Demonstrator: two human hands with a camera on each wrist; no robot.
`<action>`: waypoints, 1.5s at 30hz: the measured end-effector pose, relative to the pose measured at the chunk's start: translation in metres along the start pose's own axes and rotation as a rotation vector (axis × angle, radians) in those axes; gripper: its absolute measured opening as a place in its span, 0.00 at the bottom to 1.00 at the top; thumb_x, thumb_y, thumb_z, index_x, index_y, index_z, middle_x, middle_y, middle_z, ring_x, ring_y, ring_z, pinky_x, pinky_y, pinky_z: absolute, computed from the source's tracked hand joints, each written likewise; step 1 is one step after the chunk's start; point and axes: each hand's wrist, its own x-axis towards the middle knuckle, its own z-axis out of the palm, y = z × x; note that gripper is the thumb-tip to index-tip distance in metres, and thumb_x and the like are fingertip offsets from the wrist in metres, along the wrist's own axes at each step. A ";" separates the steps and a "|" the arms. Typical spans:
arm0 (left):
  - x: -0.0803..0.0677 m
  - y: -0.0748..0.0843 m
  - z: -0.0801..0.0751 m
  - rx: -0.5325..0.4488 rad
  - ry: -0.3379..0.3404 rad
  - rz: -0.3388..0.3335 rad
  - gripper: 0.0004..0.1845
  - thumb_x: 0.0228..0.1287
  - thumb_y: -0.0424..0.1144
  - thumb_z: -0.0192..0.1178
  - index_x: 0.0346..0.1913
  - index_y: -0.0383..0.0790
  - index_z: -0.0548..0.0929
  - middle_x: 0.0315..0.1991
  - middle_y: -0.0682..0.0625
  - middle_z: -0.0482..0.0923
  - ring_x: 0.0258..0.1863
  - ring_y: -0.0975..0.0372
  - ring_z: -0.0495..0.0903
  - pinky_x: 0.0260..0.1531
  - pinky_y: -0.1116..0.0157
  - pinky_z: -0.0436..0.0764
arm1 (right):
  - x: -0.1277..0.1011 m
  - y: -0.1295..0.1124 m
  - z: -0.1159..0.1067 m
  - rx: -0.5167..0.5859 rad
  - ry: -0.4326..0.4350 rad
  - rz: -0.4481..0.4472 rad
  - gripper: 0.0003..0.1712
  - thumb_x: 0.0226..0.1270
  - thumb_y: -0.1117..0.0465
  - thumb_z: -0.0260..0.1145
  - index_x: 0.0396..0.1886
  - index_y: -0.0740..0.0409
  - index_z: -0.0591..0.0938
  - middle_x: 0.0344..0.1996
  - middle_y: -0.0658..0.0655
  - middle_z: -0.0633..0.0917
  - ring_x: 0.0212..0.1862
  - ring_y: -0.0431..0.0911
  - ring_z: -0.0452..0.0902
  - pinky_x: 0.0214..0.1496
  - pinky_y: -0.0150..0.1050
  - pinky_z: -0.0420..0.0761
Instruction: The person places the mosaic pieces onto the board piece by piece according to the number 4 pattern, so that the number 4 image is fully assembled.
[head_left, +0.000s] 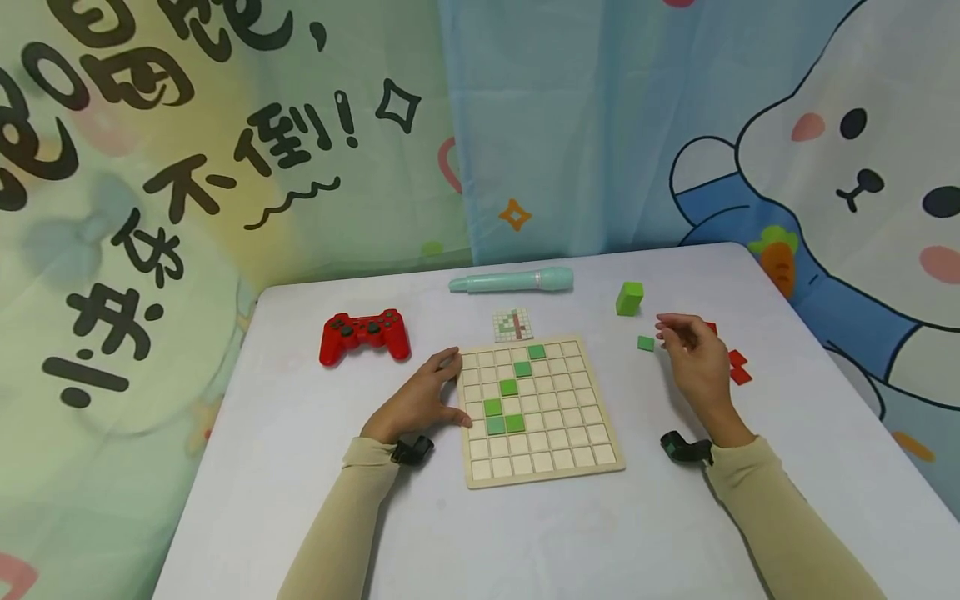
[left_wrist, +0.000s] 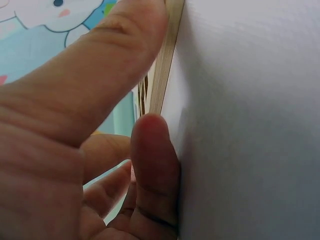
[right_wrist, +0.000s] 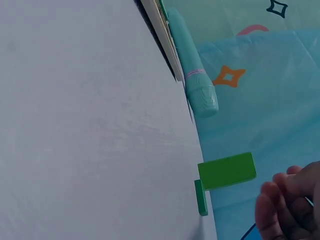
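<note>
five green tiles sit on the wooden grid board (head_left: 540, 412); one loose green tile (head_left: 646, 342) lies on the counter just beside the right hand (head_left: 693, 358), fingers loosely curled, holding nothing visible. left hand (head_left: 420, 400) rests open against the board's left edge; best kept pressing there while the right pinches the tile by its edges.

Wooden grid board (head_left: 542, 410) at frame centre on white table (head_left: 300, 467), five green tiles (head_left: 504, 417) set in it. Left hand (head_left: 420, 400) rests against board's left edge, fingers spread. Right hand (head_left: 693, 354) right of board, fingers loosely curled, just beside loose green tile (head_left: 646, 342). Red pieces (head_left: 738, 367) partly behind right hand. Green block (head_left: 629, 298) above tile. Small pattern card (head_left: 513, 325) above board. Red game controller (head_left: 364, 335) left of centre, teal pen (head_left: 512, 281) at table's far edge.
</note>
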 end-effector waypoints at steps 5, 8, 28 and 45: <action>0.000 -0.001 0.000 -0.006 0.005 0.001 0.61 0.52 0.49 0.85 0.84 0.37 0.60 0.88 0.44 0.51 0.87 0.47 0.55 0.81 0.50 0.68 | 0.002 0.012 0.000 -0.176 -0.096 -0.037 0.18 0.82 0.64 0.59 0.65 0.60 0.83 0.58 0.66 0.86 0.55 0.56 0.82 0.54 0.32 0.77; 0.000 -0.001 0.000 -0.006 0.001 0.000 0.61 0.51 0.49 0.85 0.84 0.37 0.60 0.88 0.44 0.51 0.87 0.47 0.55 0.81 0.50 0.67 | 0.002 0.017 0.000 -0.250 -0.178 -0.020 0.20 0.80 0.65 0.59 0.67 0.62 0.81 0.60 0.69 0.83 0.58 0.64 0.81 0.57 0.52 0.82; -0.001 -0.001 0.001 0.004 0.003 -0.011 0.61 0.52 0.51 0.84 0.84 0.38 0.59 0.88 0.44 0.51 0.86 0.46 0.56 0.81 0.49 0.68 | 0.003 0.014 0.007 -0.395 -0.268 0.034 0.20 0.80 0.66 0.63 0.66 0.69 0.80 0.62 0.71 0.76 0.59 0.64 0.78 0.64 0.63 0.83; 0.001 -0.001 0.000 -0.004 -0.006 -0.004 0.61 0.52 0.50 0.84 0.84 0.38 0.59 0.88 0.44 0.50 0.87 0.46 0.55 0.81 0.49 0.67 | -0.007 -0.027 0.005 -0.298 -0.488 -0.091 0.17 0.75 0.65 0.68 0.60 0.63 0.80 0.56 0.64 0.82 0.54 0.57 0.81 0.57 0.54 0.85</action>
